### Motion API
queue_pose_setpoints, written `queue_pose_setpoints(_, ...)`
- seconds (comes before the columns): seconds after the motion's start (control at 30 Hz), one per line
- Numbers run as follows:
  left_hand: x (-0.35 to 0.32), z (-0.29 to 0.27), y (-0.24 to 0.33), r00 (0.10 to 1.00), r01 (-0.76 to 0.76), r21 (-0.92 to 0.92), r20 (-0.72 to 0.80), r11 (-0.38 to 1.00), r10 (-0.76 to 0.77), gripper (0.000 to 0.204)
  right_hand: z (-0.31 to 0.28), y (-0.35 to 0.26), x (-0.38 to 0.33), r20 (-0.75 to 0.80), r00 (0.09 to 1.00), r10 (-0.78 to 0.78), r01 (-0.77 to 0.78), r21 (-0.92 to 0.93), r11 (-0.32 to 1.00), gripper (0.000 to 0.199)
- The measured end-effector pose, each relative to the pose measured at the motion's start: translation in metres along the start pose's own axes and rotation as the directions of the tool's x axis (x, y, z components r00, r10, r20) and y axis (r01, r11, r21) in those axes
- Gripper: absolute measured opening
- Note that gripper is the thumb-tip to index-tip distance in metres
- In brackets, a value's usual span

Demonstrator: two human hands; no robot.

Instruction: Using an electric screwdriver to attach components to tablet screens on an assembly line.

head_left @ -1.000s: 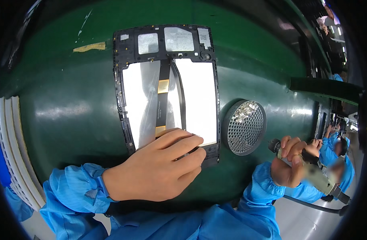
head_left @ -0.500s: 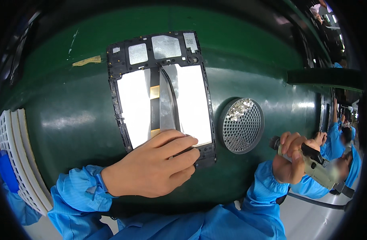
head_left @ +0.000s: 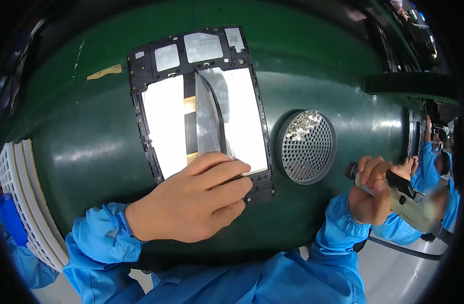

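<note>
A black tablet frame [head_left: 140, 116] lies flat on the green bench before me, with white and silver panels and a dark strip between them. A translucent film with a black ribbon cable [head_left: 219, 109] rises along its middle. My left hand [head_left: 191, 197] is closed over the frame's lower end, its fingertips on the base of the cable; the palm hides that corner. Off the bench's right side, my right hand [head_left: 372, 187] wraps round a pale green electric screwdriver [head_left: 409, 207] with a black lever. Its dark tip end points left, well apart from the frame.
Right of the frame stands a round grey perforated screw dish [head_left: 308, 147] with small silver screws. White trays [head_left: 29, 202] are stacked at the left, a blue piece beside them. Yellow tape [head_left: 104, 72] sticks to the bench. Co-workers in blue sleeves [head_left: 427, 167] sit at the right.
The frame, dish and left hand appear a little higher in the picture, as if my view tilted. My right hand with the screwdriver has shifted slightly right and up. Both holds stay the same.
</note>
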State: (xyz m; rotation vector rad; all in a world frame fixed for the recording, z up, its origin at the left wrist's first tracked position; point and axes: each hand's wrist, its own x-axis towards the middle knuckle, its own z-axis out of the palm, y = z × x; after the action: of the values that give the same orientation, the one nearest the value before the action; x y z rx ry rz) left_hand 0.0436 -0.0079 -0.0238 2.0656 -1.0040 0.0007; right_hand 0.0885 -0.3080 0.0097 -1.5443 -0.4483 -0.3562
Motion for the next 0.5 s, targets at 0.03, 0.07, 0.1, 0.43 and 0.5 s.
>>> queue_pose_setpoints(0.03, 0.000, 0.000, -0.001, 1.000, 0.002, -0.001, 0.000, 1.000, -0.002, 0.015, -0.001, 0.000, 0.001, 0.012, 1.000, -0.004, 0.004, 0.000, 1.000, 0.035)
queue_pose_setpoints(0.07, 0.001, 0.000, -0.002, 1.000, -0.006, -0.020, -0.005, 1.000, 0.006, 0.015, -0.001, -0.001, 0.001, 0.012, 1.000, -0.002, 0.002, 0.000, 1.000, 0.035)
queue_pose_setpoints(0.1, 0.001, 0.000, -0.002, 1.000, -0.014, -0.039, -0.009, 0.999, 0.013, 0.015, -0.001, -0.001, 0.001, 0.003, 1.000, 0.004, -0.004, -0.002, 1.000, 0.034)
queue_pose_setpoints(0.43, 0.000, -0.001, 0.004, 1.000, -0.022, 0.044, -0.007, 0.999, 0.022, 0.017, -0.004, 0.004, 0.001, -0.019, 1.000, -0.002, 0.002, 0.007, 1.000, 0.034)
queue_pose_setpoints(0.5, -0.005, -0.004, 0.010, 1.000, -0.021, 0.087, -0.013, 0.996, 0.023, 0.020, -0.005, 0.005, 0.002, -0.028, 1.000, -0.006, 0.007, 0.015, 1.000, 0.034)
